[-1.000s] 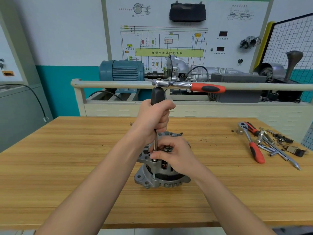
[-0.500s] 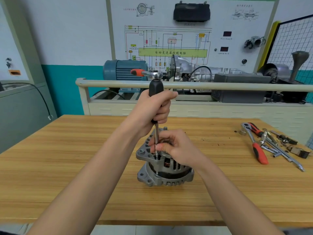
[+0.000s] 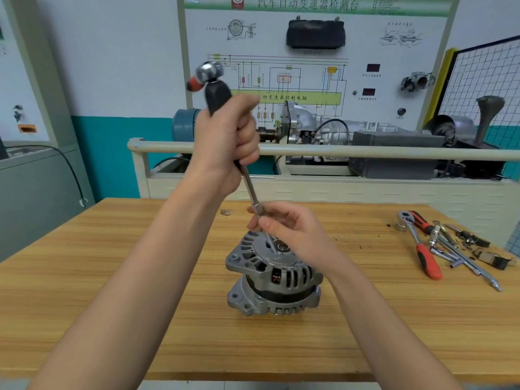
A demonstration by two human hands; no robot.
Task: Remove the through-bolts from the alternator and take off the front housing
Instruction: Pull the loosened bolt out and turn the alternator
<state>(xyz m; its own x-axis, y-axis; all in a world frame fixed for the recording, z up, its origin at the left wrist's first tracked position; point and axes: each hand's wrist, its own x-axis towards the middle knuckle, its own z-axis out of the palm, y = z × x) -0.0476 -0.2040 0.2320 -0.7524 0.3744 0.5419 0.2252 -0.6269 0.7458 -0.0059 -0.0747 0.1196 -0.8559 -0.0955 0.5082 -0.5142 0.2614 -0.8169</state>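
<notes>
The alternator stands unheld at the frame's centre on the workbench. Above it the right hand pinches a through-bolt at the driver's tip; the left hand grips the driver. Tilting could drop the bolt or topple the alternator.

1. The green banner across the top of the white wall panel carries large pale characters: 汽车自动变速器检测台.
2. To the left of that heading is a small red emblem; its design is too small to make out.
3. A yellow-green box in the panel's wiring diagram carries the dark characters 动变速器控制电脑; its left end is hidden behind a hand.
4. The small captions beside the panel's drawings, under its two red displays and near its knobs are too small to read.
</notes>
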